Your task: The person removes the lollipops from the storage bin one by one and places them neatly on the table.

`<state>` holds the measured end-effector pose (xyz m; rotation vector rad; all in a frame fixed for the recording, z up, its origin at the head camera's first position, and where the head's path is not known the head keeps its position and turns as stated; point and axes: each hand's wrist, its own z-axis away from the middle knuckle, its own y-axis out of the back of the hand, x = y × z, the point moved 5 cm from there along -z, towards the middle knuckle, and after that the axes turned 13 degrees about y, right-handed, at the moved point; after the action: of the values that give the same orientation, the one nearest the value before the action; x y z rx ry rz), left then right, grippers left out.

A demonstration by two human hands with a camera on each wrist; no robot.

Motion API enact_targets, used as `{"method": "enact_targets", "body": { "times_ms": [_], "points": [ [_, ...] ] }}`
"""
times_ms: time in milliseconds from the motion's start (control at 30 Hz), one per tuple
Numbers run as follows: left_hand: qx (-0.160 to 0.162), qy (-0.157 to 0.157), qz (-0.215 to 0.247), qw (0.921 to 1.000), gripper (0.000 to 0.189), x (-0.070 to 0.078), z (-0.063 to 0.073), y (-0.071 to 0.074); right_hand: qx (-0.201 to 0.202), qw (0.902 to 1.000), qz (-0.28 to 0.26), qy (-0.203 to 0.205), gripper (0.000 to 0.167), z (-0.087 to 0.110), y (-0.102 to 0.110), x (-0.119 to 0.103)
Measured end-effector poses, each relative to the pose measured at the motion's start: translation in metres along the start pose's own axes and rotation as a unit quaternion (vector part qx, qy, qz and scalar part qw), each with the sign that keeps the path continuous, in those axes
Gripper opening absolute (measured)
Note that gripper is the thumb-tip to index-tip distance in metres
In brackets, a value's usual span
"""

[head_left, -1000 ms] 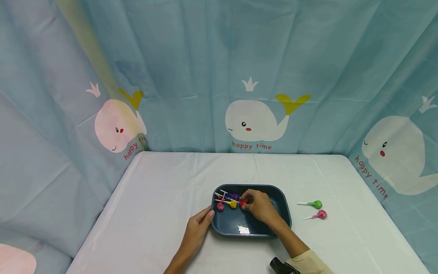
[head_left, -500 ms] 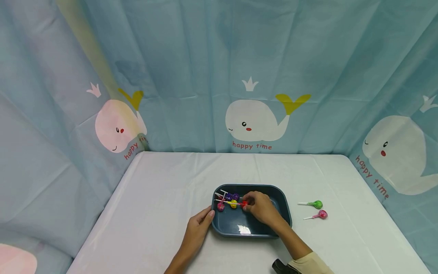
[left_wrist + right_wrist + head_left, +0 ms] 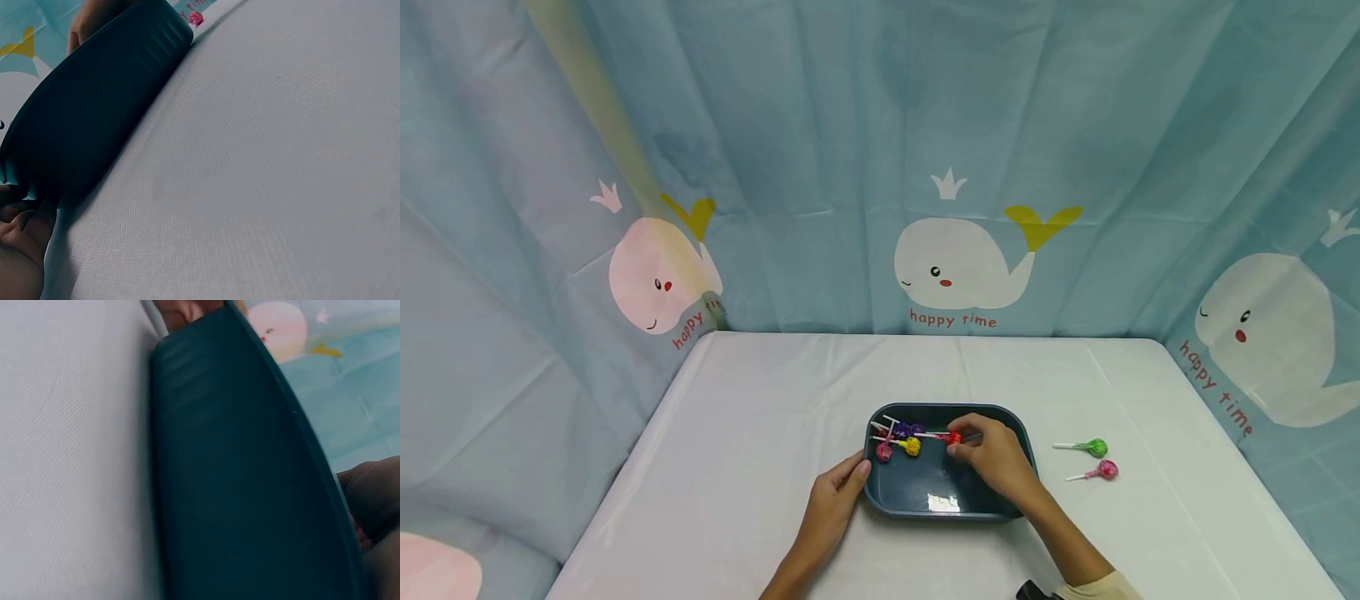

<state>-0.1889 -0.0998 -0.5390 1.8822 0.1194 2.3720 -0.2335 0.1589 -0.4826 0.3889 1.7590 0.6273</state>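
A dark blue rectangular tray (image 3: 910,492) sits on the white-covered table. At its left end my left hand (image 3: 833,504) grips the rim, thumb on top and fingers along the outer wall. Over the tray's right half, my right hand (image 3: 1000,458) pinches a red lollipop (image 3: 953,437) by its candy end, the stick pointing left. Inside the tray's left part lie a yellow lollipop (image 3: 912,447), purple lollipops (image 3: 904,431) and a pink lollipop (image 3: 883,452), their sticks crossing. In the right wrist view the tray's wall (image 3: 237,469) mostly covers the right hand's fingers.
To the right of the tray, a green lollipop (image 3: 1096,447) and another pink lollipop (image 3: 1107,470) lie on the tablecloth (image 3: 760,417). A blue curtain (image 3: 820,167) printed with whales hangs behind the table and along both sides.
My right hand has moved to the right inside the tray, drawing the red lollipop away from the yellow and purple ones. My left hand stays on the rim.
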Motion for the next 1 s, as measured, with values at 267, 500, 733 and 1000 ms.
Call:
{"method": "enact_targets", "body": {
  "times_ms": [267, 500, 733, 1000],
  "points": [
    [0.006, -0.002, -0.006, 1.0, 0.054, 0.001, 0.0, 0.001, 0.012, 0.9994, -0.032, -0.003, 0.026, 0.008, 0.018, -0.002],
    [0.005, -0.002, -0.009, 0.9999, 0.053, 0.001, 0.0, 0.0, 0.023, 0.9986, -0.04, -0.025, 0.03, 0.019, 0.031, 0.001],
    [0.006, -0.001, -0.01, 0.9999, 0.054, 0.0, 0.0, 0.001, 0.04, 0.9962, -0.065, -0.043, 0.036, 0.031, 0.045, 0.003],
    [0.006, -0.003, -0.007, 1.0, 0.053, 0.0, 0.0, 0.0, 0.062, 0.9911, -0.101, -0.059, 0.044, 0.044, 0.058, 0.011]
  ]
}}
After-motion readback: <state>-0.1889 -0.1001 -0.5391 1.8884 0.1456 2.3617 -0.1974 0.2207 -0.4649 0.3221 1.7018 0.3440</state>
